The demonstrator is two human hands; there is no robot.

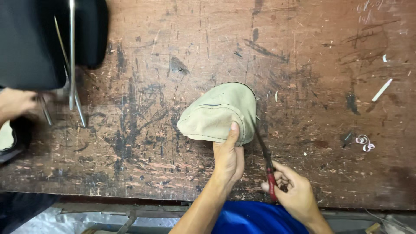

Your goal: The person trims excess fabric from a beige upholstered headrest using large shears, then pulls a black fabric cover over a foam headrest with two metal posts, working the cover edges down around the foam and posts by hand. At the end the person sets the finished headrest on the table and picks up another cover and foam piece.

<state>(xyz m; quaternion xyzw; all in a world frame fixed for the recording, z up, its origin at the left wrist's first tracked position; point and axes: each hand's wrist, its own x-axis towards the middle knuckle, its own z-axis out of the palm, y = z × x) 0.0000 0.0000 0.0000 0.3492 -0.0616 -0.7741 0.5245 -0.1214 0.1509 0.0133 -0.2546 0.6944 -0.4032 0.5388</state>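
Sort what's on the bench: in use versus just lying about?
In use: beige fabric piece, held by left hand; red-handled scissors, in right hand.
Lying about: white shavings curl; white strip; black material, top left.

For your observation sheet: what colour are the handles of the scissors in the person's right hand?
Red handles, seen in the head view, gripped by the right hand.

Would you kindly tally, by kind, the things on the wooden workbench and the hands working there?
Beige fabric pieces: 1
Red-handled scissors: 1
White strips: 1
Curled white shavings: 1
Own hands, left and right: 2
Another person's hand: 1
Total: 7
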